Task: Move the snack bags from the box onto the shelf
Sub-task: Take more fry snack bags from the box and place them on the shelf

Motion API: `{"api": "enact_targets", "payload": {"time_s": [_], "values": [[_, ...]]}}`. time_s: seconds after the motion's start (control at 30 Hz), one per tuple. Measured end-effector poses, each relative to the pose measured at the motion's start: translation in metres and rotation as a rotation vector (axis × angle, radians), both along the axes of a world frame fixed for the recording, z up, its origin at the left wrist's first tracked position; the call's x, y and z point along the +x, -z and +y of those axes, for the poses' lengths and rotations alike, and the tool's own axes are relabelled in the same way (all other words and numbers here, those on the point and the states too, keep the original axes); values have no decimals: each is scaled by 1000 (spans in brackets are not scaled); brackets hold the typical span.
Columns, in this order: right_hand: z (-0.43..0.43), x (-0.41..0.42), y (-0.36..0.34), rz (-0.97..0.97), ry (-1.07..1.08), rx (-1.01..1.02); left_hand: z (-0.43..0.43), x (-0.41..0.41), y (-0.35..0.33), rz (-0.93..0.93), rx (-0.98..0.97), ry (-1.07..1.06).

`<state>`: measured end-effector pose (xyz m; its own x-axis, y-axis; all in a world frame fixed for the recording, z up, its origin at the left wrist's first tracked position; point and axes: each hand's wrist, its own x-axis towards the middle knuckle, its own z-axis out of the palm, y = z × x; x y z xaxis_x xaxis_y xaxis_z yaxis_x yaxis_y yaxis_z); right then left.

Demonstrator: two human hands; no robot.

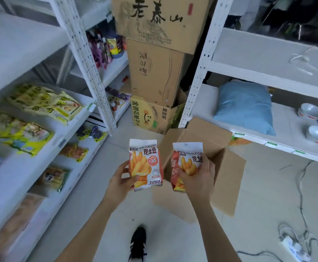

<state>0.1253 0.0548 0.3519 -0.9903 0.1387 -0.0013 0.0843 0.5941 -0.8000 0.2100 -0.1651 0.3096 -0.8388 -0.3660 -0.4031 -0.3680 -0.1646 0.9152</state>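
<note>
My left hand (121,181) grips a white and orange snack bag (145,163) with fries printed on it, held upright above the floor. My right hand (196,179) grips a second, matching snack bag (187,157) just over the open cardboard box (228,167). The box stands on the floor with its flaps spread; its inside is hidden behind my hands and the bags. The white shelf (73,114) on the left holds yellow snack packs (44,103) on its upper levels and other packets lower down.
Stacked cardboard boxes (154,72) fill the gap between the two shelf units. The right shelf (267,142) carries a blue pillow (245,108) and bowls (313,120). Cables and a power strip (294,248) lie on the floor at right. My black shoe (138,244) is below.
</note>
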Motion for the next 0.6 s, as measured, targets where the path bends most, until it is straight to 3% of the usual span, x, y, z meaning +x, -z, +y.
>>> {"api": "enact_targets", "payload": {"time_s": [0.4,0.6], "values": [[-126,138,-78,85,-373,-82,-80,218,-81,61,-39,-353],[-211,185,-108,155,-518,-155,-149,299,-120,104,-159,-535]]}}
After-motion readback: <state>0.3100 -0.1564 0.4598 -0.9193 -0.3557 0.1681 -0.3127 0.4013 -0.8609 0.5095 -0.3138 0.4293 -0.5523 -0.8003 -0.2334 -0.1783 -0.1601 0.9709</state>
